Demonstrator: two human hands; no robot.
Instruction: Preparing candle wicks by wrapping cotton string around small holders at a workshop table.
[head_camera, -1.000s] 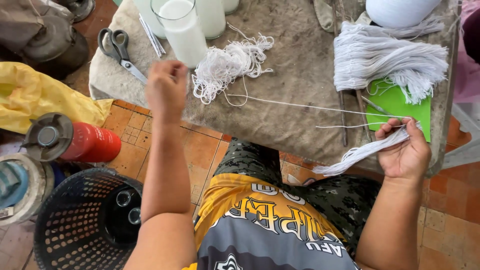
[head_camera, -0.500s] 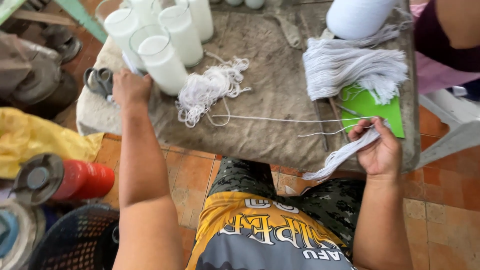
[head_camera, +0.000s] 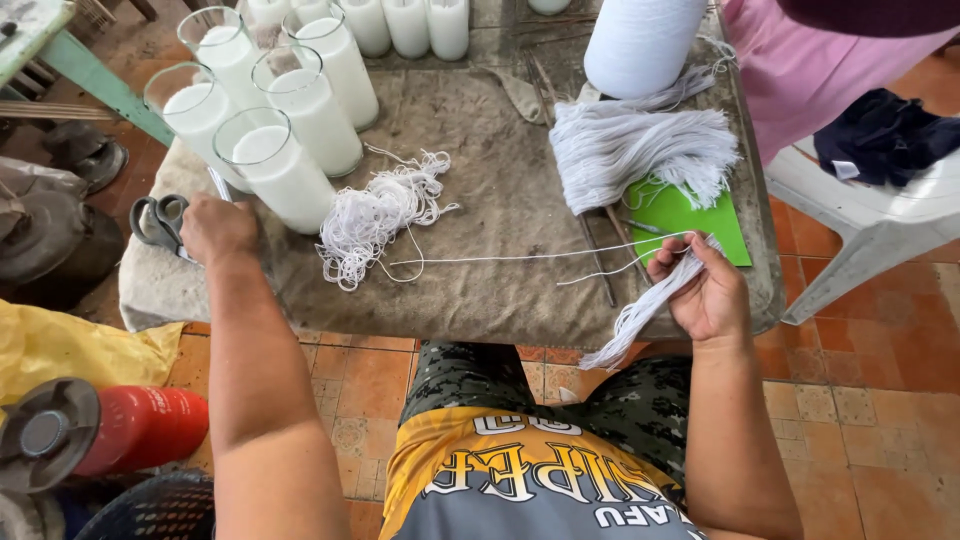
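Fingers (head_camera: 672, 262) of the right hand (head_camera: 706, 296) are pinched shut around a bundle of cut white strings (head_camera: 640, 312), one strand running out leftward across the table (head_camera: 500, 290) toward the loose tangle (head_camera: 372, 218). The left hand (head_camera: 218, 230) has slid down and outward since a second ago: then it was raised near the wax glasses (head_camera: 280, 175), now it lies at the table's left edge, fingers curled down onto the scissors (head_camera: 158, 220); whether they are through the handles I cannot tell. The bundle sits at the table's right front corner, its tail hanging off the edge, just in front of the green card (head_camera: 690, 218). Behind the card lies the larger heap of strings (head_camera: 640, 150), and behind that a white spool (head_camera: 640, 40). Reading: hand shifts from glasses to cutting tool while the strand is held taut.
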